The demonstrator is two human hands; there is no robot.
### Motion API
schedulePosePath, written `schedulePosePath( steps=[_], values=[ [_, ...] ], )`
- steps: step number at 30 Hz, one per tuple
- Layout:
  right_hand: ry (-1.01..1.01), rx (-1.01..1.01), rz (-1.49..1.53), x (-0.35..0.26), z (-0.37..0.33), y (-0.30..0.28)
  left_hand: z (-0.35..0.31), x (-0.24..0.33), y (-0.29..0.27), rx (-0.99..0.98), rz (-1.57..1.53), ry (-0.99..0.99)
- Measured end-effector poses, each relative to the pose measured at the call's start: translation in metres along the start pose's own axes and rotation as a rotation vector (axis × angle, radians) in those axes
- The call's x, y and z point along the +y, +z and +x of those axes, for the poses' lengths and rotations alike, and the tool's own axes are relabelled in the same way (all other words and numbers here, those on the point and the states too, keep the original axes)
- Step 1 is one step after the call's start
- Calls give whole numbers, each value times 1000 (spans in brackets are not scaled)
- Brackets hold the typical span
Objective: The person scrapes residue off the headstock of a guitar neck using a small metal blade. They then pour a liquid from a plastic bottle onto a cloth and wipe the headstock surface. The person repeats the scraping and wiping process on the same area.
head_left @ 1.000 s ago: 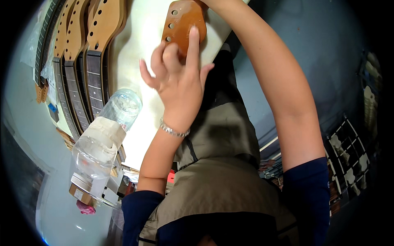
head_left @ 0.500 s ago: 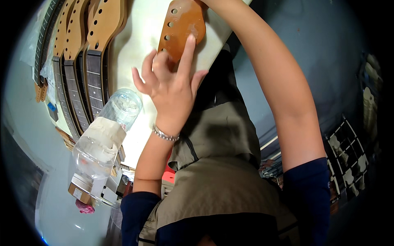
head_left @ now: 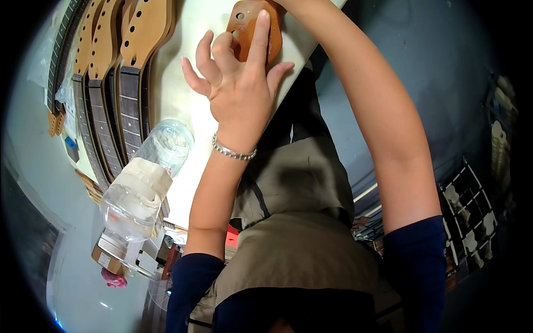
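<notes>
At the top lies the orange-brown headstock (head_left: 275,39) of a guitar neck, with round peg holes along its left side. My left hand (head_left: 241,89) reaches over it, palm down and fingers spread. Its index finger is stretched out with the tip on the headstock's face, while the thumb sticks out to the right. The middle finger is bent near a peg hole. A beaded bracelet (head_left: 233,152) circles this wrist. My right forearm (head_left: 366,89) runs up to the top edge beside the headstock; the right hand itself is out of the picture.
Several guitar necks with dark fretboards (head_left: 131,100) stand in a row on the left of the pale worktable (head_left: 191,16). A clear container (head_left: 172,141) with a paper band (head_left: 141,180) is nearby. The table's edge slants past my legs. At the right is a wire rack (head_left: 472,216).
My left hand has moved up and slightly right, its index fingertip sliding farther up the headstock. The headstock appears shifted slightly right and up.
</notes>
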State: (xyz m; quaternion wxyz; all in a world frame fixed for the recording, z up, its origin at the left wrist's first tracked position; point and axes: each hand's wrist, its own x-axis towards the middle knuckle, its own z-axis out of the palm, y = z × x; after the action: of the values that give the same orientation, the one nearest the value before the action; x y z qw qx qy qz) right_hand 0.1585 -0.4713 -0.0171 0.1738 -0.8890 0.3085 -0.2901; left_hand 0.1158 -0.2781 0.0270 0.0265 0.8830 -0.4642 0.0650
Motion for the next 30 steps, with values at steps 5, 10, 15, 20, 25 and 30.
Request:
schedulePosePath(
  steps=[5, 10, 15, 20, 25, 30],
  values=[
    [-3, -3, 60, 3, 0, -5, -46, 1, -9, -63, -13, -47],
    [9, -26, 45, -1, 0, -7, 7, 0, 4, -17, -67, -33],
    [0, 3, 46, 3, -1, -5, -39, 3, -9, -85, -86, -68],
    [32, -38, 54, 0, 2, -6, 0, 5, 5, -49, -188, -1],
    [8, 5, 72, 2, 0, -4, -60, 20, -12, -395, -698, 514],
    [54, -61, 20, 2, 1, -6, 0, 4, 2, 52, -505, 49]
  ],
)
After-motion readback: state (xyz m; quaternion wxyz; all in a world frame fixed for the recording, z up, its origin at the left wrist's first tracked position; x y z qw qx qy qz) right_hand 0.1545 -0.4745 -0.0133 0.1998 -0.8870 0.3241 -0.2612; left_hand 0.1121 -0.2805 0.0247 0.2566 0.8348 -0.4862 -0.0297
